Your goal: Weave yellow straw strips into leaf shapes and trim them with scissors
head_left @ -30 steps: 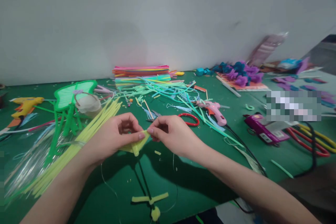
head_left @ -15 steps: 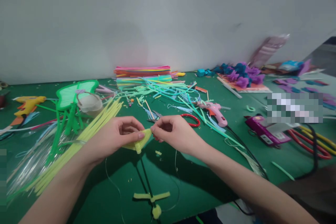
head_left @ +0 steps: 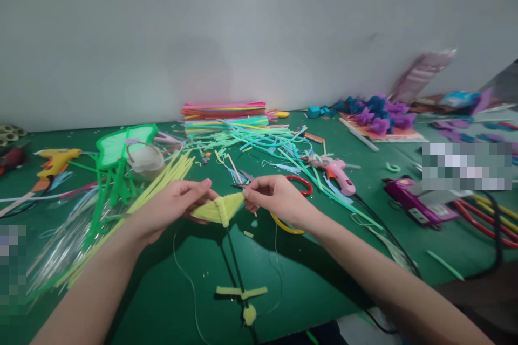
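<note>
A yellow fuzzy piece (head_left: 222, 209), roughly triangular with a ridge down its middle, is held up between both hands. My left hand (head_left: 178, 202) has its fingers round the left side, with the thumb raised along the top. The right tip is pinched by my right hand (head_left: 269, 197). A dark thin rod runs down from the piece towards a yellow crosspiece (head_left: 242, 293) and a round yellow tuft (head_left: 250, 314) near the table's front. Thin clear thread hangs in loops on both sides.
Yellow stems (head_left: 162, 180) and a green fuzzy figure (head_left: 127, 148) lie left. Red-handled scissors (head_left: 307, 186) sit behind my right hand. A pink glue gun (head_left: 340, 175) and purple box (head_left: 421, 207) are right, a yellow glue gun (head_left: 59, 161) far left. Coloured stems (head_left: 224, 113) line the wall.
The left thumb has lifted off the front of the yellow piece, and more of its face and ridge shows. The view has shifted slightly left, exposing a yellow handle below my right hand.
</note>
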### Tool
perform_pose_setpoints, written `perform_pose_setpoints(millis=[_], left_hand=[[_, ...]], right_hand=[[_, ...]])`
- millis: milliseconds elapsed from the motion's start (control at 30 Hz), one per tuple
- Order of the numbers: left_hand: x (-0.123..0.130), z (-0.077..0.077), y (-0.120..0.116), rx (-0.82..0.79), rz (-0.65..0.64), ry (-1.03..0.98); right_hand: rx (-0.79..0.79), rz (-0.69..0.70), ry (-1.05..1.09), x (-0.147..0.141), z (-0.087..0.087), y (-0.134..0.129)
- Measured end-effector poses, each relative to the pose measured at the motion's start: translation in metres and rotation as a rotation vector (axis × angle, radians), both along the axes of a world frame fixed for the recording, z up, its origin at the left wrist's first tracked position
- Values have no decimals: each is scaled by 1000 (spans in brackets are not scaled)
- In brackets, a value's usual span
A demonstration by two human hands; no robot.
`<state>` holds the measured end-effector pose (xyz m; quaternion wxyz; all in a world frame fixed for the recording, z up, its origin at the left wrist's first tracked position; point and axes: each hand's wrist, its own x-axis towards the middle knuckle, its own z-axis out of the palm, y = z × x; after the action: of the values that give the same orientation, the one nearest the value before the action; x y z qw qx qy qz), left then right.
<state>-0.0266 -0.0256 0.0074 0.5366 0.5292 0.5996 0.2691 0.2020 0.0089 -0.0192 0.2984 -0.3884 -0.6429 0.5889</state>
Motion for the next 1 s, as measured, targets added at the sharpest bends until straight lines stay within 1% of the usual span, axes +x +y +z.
perform_pose_setpoints(millis=[100, 167, 233, 300, 367, 433, 500, 633, 733, 867, 1000], left_hand=[[-13, -2, 1, -139, 14, -63], [-20, -1, 1, -173, -28, -47], [-23, 0, 1, -158, -111, -18], [-23, 2, 0, -119, -197, 1], [-21, 1, 0, -86, -242, -2], [-18, -2, -1, -82, -259, -21], [-15, -5, -1, -90, -264, -51], [-13, -8, -2, -100, -265, -93], [-15, -8, -2, -100, -259, -95], [-21, -5, -3, -112, -213, -124], [-15, -5, -4, -120, -192, -155]], right_hand=[[-1, -20, -10, 4, -3, 3], [24, -39, -22, 5, -3, 3], [30, -55, -14, 5, -4, 3], [-3, -62, 7, 4, -4, 3], [-80, -34, 28, 3, -4, 3], [-167, 12, 39, 2, -5, 2], [-215, 43, 51, 0, -7, 2], [-227, 49, 75, -3, -9, 1], [-248, 44, 95, -2, -10, 1], [-278, 15, 116, 0, -7, 1], [-244, 30, 85, 3, -2, 3]])
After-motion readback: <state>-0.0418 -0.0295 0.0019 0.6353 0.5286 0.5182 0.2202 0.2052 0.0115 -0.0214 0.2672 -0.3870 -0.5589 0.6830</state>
